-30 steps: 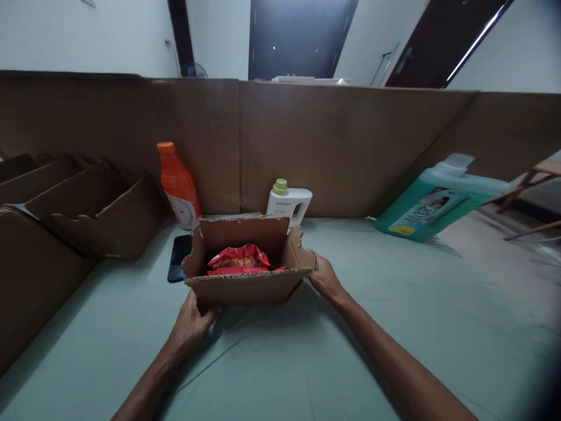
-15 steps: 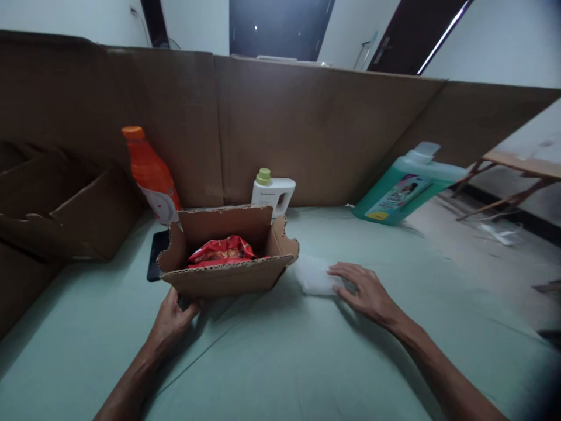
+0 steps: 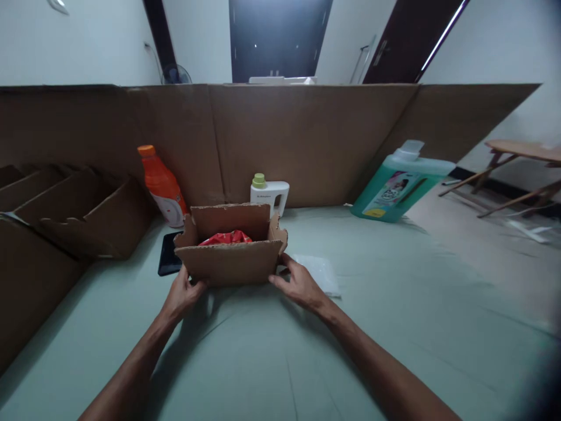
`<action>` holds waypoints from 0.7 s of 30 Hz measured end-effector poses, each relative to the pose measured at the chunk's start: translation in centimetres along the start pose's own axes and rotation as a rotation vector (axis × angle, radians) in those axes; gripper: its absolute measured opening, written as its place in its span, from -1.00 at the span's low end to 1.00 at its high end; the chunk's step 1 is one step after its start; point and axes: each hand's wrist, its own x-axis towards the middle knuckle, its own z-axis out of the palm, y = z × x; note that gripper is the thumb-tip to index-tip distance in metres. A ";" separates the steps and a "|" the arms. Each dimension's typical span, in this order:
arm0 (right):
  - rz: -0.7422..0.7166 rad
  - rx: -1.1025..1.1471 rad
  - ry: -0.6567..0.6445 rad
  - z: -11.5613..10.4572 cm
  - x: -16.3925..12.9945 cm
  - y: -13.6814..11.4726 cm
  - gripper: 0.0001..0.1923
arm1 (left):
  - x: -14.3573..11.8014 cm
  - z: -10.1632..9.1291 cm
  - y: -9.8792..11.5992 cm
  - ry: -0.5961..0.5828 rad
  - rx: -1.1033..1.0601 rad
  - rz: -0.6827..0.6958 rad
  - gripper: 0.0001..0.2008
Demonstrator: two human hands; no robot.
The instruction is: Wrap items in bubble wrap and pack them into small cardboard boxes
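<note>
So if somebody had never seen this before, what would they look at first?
Probably the orange bottle at the back left, because it's so bright, and then the green jug at the back right. In the middle, the open brown box, with a red packet peeking out, would catch the eye too, with the left grip and right grip at its two ends.
</note>
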 end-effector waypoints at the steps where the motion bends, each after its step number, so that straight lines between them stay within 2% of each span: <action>1: 0.009 -0.026 0.009 -0.6 -0.3 0.5 -0.41 | 0.6 0.6 0.2 -0.017 -0.017 0.010 -0.41; 4: 0.021 -0.142 0.046 -2.9 -1.7 2.4 -0.42 | 1.5 2.0 0.6 -0.065 -0.053 0.023 -0.35; 6: 0.039 -0.200 0.077 -4.3 -2.8 4.0 -0.46 | 0.5 2.1 0.5 -0.059 -0.053 0.018 -0.28; 9: 0.082 -0.234 0.134 -5.4 -4.3 6.1 -0.58 | -3.4 1.1 -0.1 0.000 -0.013 -0.028 -0.24; 12: 0.123 -0.204 0.200 -5.9 -5.6 6.7 -0.71 | -8.5 -0.1 -0.4 -0.030 0.000 -0.080 -0.37; 16: 0.155 -0.114 0.269 -5.6 -8.3 4.7 -0.59 | -13.6 0.5 0.1 -0.191 -0.195 -0.210 -0.44; 19: 0.147 -0.030 0.282 -3.3 -11.0 1.5 -0.58 | -15.3 2.6 1.4 -0.394 -0.524 -0.405 -0.22; 21: 0.096 0.068 0.198 -0.7 -12.8 -0.8 -0.66 | -15.7 3.9 2.4 -0.475 -0.760 -0.520 -0.06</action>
